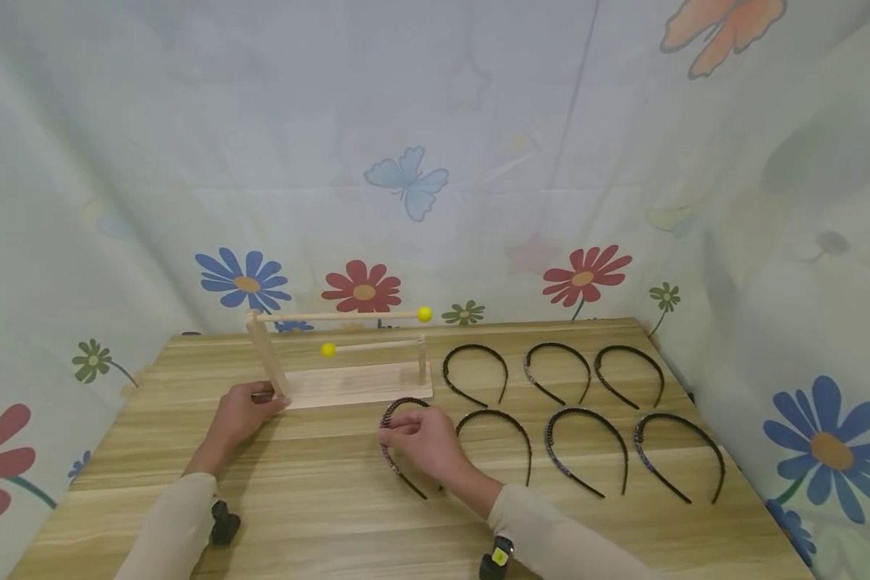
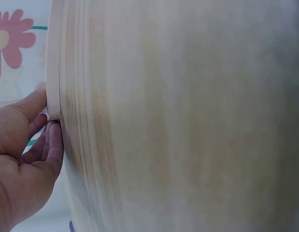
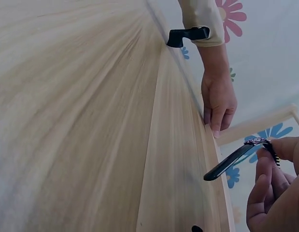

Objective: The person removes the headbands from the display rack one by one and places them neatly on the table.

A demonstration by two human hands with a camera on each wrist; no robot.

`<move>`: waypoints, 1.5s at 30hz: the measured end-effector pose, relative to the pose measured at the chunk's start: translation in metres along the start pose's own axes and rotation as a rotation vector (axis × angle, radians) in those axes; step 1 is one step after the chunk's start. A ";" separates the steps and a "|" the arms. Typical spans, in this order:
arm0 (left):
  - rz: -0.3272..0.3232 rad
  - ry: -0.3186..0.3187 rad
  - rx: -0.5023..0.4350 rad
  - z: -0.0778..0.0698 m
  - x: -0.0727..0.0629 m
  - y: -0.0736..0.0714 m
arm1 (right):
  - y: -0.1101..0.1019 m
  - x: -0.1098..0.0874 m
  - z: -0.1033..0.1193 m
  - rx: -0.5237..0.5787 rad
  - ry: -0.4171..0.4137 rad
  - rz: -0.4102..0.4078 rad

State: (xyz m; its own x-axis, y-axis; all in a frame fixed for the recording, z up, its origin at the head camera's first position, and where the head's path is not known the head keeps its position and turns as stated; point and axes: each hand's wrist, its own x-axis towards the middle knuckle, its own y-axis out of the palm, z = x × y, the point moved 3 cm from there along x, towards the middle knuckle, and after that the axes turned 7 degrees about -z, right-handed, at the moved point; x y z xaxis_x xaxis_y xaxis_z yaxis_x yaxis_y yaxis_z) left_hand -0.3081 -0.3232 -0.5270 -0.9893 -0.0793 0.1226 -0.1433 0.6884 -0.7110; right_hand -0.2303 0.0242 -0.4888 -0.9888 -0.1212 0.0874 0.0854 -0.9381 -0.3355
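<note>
My left hand [image 1: 235, 420] grips the left end of a pale wooden stand [image 1: 348, 388], thumb at the base's near corner. In the left wrist view, thumb and fingers [image 2: 55, 145] meet around the end of the base board [image 2: 53, 72]. The stand has two posts, each with a horizontal rod tipped by a yellow ball [image 1: 424, 314]. Just in front of the base, my right hand [image 1: 429, 445] pinches a dark headband [image 1: 390, 461] by its patterned side. In the right wrist view this headband [image 3: 231, 162] tilts, one tip pointing away from the fingers.
Several more dark headbands [image 1: 586, 411] lie in two rows on the right of the wooden table [image 1: 319, 515]. The nearest one [image 1: 531, 451] is partly behind my right hand. A flower-printed curtain [image 1: 478, 225] hangs behind and beside the table.
</note>
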 end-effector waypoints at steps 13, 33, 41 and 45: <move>0.000 -0.006 -0.003 -0.001 -0.001 0.000 | 0.015 0.001 -0.005 0.039 0.088 0.020; -0.008 -0.017 0.002 0.000 0.000 0.000 | 0.029 0.000 -0.009 0.023 0.149 0.074; -0.013 -0.009 0.001 -0.002 -0.001 0.001 | 0.031 -0.002 -0.011 0.015 0.145 0.097; -0.018 -0.005 0.002 -0.001 -0.001 0.000 | 0.031 -0.003 -0.012 0.032 0.151 0.109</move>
State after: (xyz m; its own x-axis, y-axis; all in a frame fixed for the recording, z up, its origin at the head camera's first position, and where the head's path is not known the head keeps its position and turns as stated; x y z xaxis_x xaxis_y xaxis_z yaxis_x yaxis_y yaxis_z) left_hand -0.3072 -0.3224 -0.5258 -0.9867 -0.0948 0.1320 -0.1608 0.6854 -0.7102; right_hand -0.2262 -0.0010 -0.5106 -0.9803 -0.1754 -0.0904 0.1949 -0.9323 -0.3048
